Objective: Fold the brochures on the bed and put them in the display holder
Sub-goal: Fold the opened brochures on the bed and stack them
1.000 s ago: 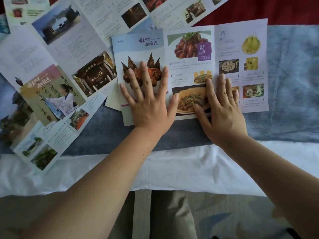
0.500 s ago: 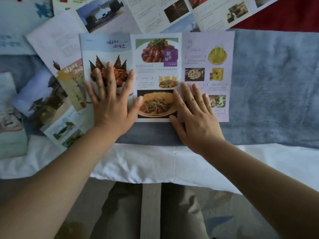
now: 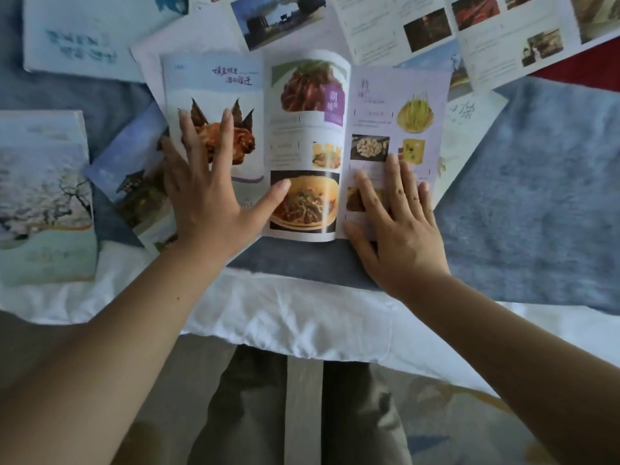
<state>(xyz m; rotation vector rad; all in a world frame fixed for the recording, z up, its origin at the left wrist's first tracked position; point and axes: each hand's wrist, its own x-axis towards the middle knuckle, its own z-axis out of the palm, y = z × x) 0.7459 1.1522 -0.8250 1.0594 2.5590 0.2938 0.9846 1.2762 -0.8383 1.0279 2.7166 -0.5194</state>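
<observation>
Brochure [image 3: 303,146] with food photos lies opened out, three panels wide, on the blue blanket [image 3: 536,203], close to the near edge of the bed [image 3: 285,313]. Its middle panel arches up slightly between the two side panels.

Left hand [image 3: 208,203] lies flat on the left panel with fingers spread and the thumb tip reaching the middle panel. Its grip is wide and holds nothing. Right hand [image 3: 399,229] lies flat on the lower part of the right panel, fingers straight. Its grip is also wide and holds nothing.

Other brochures are spread around:
- a blossom-tree cover [image 3: 43,196] at far left
- a dark building print [image 3: 131,176] partly under the left panel
- unfolded sheets [image 3: 436,25] along the top edge

A red cover [image 3: 587,62] shows at upper right. Grey trousers [image 3: 251,414] stand below the bed edge.
</observation>
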